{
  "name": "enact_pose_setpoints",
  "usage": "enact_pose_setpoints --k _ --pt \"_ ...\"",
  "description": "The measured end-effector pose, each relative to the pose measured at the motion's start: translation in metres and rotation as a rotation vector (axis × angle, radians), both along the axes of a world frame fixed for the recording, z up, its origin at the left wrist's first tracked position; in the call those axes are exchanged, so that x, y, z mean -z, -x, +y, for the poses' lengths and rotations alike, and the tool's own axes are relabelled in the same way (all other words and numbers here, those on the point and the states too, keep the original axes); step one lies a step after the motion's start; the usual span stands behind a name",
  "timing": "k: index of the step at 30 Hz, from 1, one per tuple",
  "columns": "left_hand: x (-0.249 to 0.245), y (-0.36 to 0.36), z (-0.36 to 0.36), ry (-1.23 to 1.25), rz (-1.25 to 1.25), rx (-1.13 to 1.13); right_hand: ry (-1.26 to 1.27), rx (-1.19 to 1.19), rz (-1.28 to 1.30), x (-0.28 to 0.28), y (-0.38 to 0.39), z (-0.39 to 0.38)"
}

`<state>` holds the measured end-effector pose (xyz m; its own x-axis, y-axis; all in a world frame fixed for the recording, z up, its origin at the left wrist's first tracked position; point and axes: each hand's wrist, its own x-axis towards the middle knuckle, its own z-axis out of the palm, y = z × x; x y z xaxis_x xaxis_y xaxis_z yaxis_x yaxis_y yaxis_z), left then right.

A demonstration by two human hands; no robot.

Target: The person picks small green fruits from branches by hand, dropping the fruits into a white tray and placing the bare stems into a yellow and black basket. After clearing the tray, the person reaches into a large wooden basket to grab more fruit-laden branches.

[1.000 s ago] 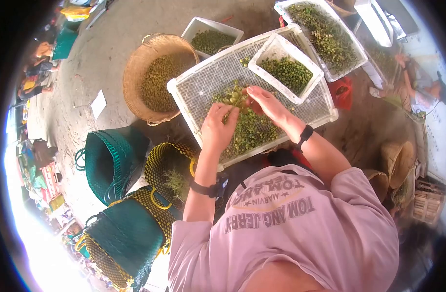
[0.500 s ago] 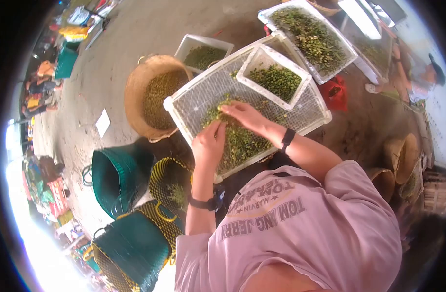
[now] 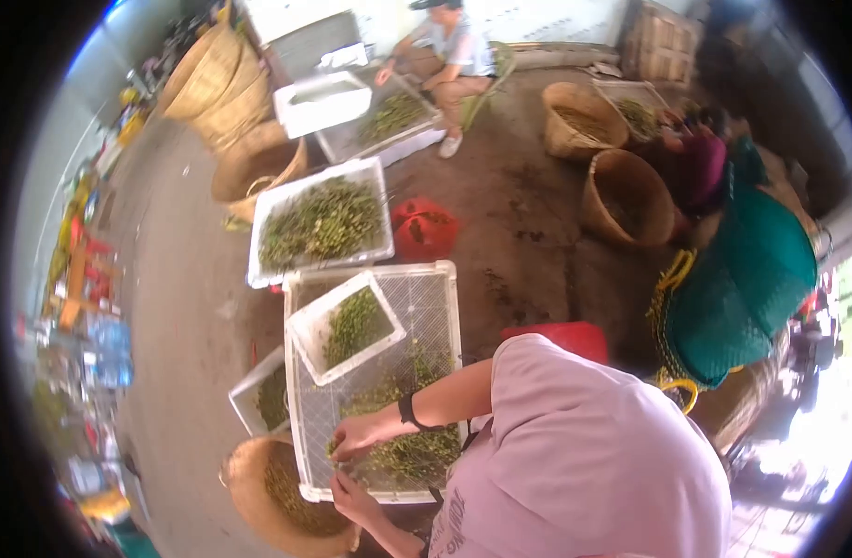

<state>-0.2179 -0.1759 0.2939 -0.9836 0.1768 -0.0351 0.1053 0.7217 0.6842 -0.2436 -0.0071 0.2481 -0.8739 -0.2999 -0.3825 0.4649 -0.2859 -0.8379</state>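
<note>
A white mesh tray (image 3: 453,307) lies in front of me with a heap of green sprigs and berries (image 3: 415,454) at its near end. My right hand (image 3: 355,434), a dark band on its wrist, has its fingers closed in the heap's left edge. Just below it my left hand (image 3: 351,498) is curled at the tray's near rim, pinching greens too. The two hands almost touch. A smaller white tray (image 3: 301,327) of picked green berries rests inside the mesh tray at its far end.
A wicker basket (image 3: 244,484) of berries and a small white tub (image 3: 247,398) flank the tray's left. Beyond lie another tray of sprigs (image 3: 258,272), a red bag (image 3: 424,228), empty baskets (image 3: 627,197), a green woven bag (image 3: 746,279). A person (image 3: 455,48) sits far off.
The view has swung round, so the tray now runs away from me and the far yard shows. Both hands have shifted to the heap's edge near the wicker basket.
</note>
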Motion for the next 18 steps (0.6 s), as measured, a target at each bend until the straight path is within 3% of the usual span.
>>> enact_pose_setpoints --k 5,7,10,12,14,16,18 --pt "0.012 0.002 -0.022 -0.115 -0.092 0.055 0.174 0.15 -0.198 -0.004 -0.014 -0.003" --pt "0.021 0.011 -0.038 -0.119 -0.074 0.115 0.508 0.096 -0.209 0.022 -0.008 -0.011" --pt "0.023 0.014 -0.042 -0.096 -0.064 0.087 0.648 0.154 -0.204 0.011 -0.025 -0.008" --pt "-0.034 -0.004 -0.03 0.14 -0.187 0.134 0.482 0.282 -0.208 0.002 -0.036 -0.008" --pt "-0.065 -0.017 -0.018 0.159 -0.217 0.145 0.537 0.123 -0.041 0.006 -0.039 -0.01" --pt "-0.075 -0.025 -0.014 0.185 -0.245 0.157 0.458 0.185 -0.094 -0.003 -0.049 -0.013" --pt "-0.074 -0.027 -0.017 0.219 -0.237 0.163 0.259 0.201 0.105 -0.007 -0.055 -0.018"
